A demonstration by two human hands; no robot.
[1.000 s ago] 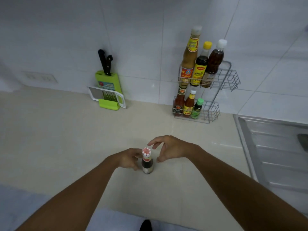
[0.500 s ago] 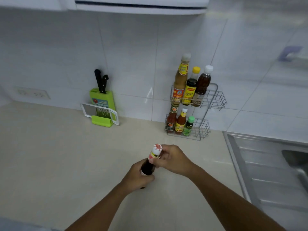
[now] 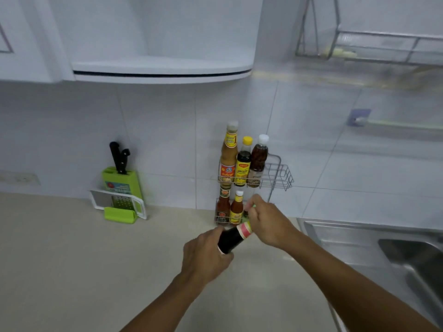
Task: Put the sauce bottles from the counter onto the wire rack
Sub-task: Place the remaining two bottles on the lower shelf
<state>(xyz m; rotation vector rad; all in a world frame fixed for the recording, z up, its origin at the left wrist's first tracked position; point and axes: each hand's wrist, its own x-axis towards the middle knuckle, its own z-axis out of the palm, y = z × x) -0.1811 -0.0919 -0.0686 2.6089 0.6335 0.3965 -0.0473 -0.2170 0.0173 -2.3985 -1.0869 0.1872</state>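
Observation:
A small dark sauce bottle [image 3: 231, 237] with a red-and-white neck band is held tilted above the counter [image 3: 72, 259]. My left hand [image 3: 206, 255] grips its base and my right hand [image 3: 268, 224] is closed around its cap end. Just beyond stands the two-tier wire rack [image 3: 280, 174] against the tiled wall. Its upper tier holds three tall bottles [image 3: 243, 165]; its lower tier holds two red sauce bottles [image 3: 230, 208], and a green-capped one is mostly hidden behind my right hand.
A green knife block [image 3: 119, 180] with a grater [image 3: 119, 203] leans on the wall at the left. A steel sink [image 3: 383, 250] lies to the right. A white cabinet [image 3: 155, 65] and a hanging dish rack [image 3: 383, 44] are overhead.
Both hands closed on the small dark bottle, lifted it off the counter, tilted it and carried it toward the rack. The camera tipped upward.

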